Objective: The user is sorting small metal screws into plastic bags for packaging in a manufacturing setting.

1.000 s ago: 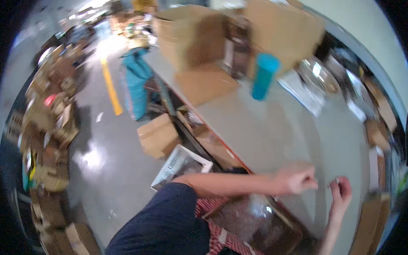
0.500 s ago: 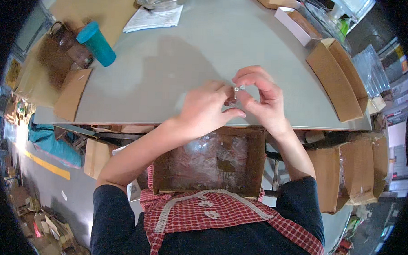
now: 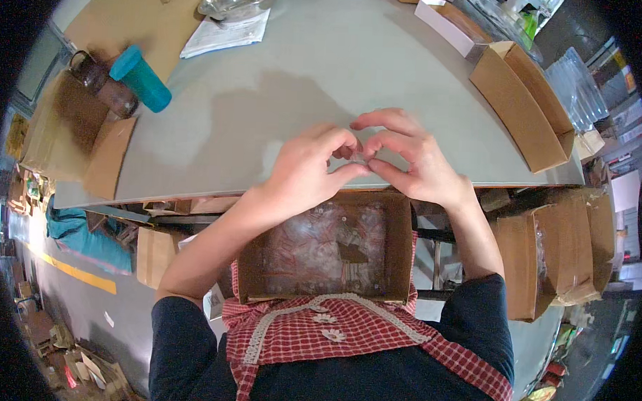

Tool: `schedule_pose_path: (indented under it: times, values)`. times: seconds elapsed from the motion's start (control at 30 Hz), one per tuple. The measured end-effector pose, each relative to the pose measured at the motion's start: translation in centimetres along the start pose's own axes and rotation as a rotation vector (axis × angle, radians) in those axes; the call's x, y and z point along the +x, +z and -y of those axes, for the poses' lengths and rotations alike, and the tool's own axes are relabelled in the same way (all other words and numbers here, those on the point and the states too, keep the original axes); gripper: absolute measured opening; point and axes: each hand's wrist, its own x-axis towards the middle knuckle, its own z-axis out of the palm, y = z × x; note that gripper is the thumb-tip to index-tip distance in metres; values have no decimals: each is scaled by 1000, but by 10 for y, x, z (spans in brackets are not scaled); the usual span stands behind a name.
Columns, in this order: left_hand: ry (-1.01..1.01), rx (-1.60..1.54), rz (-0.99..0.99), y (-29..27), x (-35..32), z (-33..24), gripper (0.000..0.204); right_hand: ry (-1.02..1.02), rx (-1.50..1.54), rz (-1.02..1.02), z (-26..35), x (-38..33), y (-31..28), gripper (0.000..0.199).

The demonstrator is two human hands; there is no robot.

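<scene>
My left hand (image 3: 304, 164) and my right hand (image 3: 420, 165) meet above the table's near edge, thumbs and fingers pinched. Between their fingertips sits a small clear piece (image 3: 361, 157), which looks like thin plastic; its exact kind cannot be made out. The right index finger curls down to the thumb, while another finger arches above it. Below the hands, a cardboard box (image 3: 251, 269) rests against my red checked apron (image 3: 288, 334). Inside it lie many small clear plastic bags (image 3: 305, 242) and a few tiny shiny pieces.
On the grey table (image 3: 298, 58) stand a teal cup (image 3: 143, 81) and a dark bottle (image 3: 102, 85) at left. Papers (image 3: 224, 34) and a metal bowl (image 3: 236, 1) lie at the back. An open cardboard box (image 3: 522, 108) sits at right; larger cartons (image 3: 545, 251) stand below the edge.
The small shiny pieces seen at my right fingertips are no longer visible. Both hands have drawn together at a clear piece, slightly lower. The view has shifted a little.
</scene>
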Motion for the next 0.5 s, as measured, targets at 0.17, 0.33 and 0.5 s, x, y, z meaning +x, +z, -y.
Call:
schedule_pose_path:
  times: [0.17, 0.33, 0.5]
  values:
    - [-121, -83, 13, 1, -15, -1, 22, 149, 185, -67, 10, 0, 5, 15]
    - [-277, -27, 23, -11, -13, -8, 16, 312, 249, -183, 8, -3, 26, 11]
    - [-409, -127, 34, -21, -14, -16, 10, 425, 379, -141, 18, 0, 36, 12]
